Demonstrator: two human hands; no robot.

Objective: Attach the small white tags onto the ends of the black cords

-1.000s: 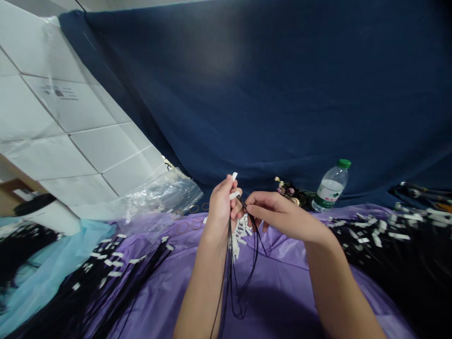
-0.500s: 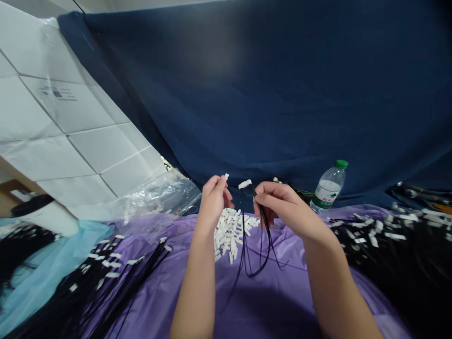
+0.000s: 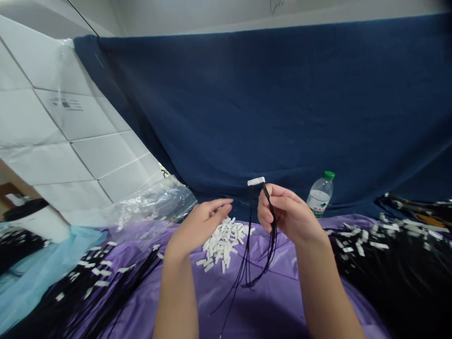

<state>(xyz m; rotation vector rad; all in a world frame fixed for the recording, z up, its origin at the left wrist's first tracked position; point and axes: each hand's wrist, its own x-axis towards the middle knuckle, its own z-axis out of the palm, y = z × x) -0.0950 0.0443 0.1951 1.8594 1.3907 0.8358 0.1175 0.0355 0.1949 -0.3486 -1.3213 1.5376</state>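
Note:
In the head view my right hand (image 3: 282, 207) pinches a bundle of black wires (image 3: 271, 245) near its top. A long white connector housing (image 3: 256, 181) tops the bundle, tilted slightly up to the right. The wires hang in loops, and a few loose ends trail down to the left. My left hand (image 3: 208, 216) has its fingers stretched out and shows nothing in them. It hovers at the left edge of a pile of small white connector housings (image 3: 224, 242), which lies on the purple cloth (image 3: 226, 292).
Black wires with white connectors (image 3: 102, 272) lie at the left. Another large heap of wires (image 3: 391, 268) covers the right. A water bottle (image 3: 320, 194) stands behind my right hand. White boxes (image 3: 88, 113) and clear plastic (image 3: 151, 202) are at the left; a blue curtain (image 3: 264, 103) hangs behind.
My left hand has moved left and lower, its fingers now extended; the small white piece at its fingertips no longer shows. My right hand still holds the wires. The view has tilted up.

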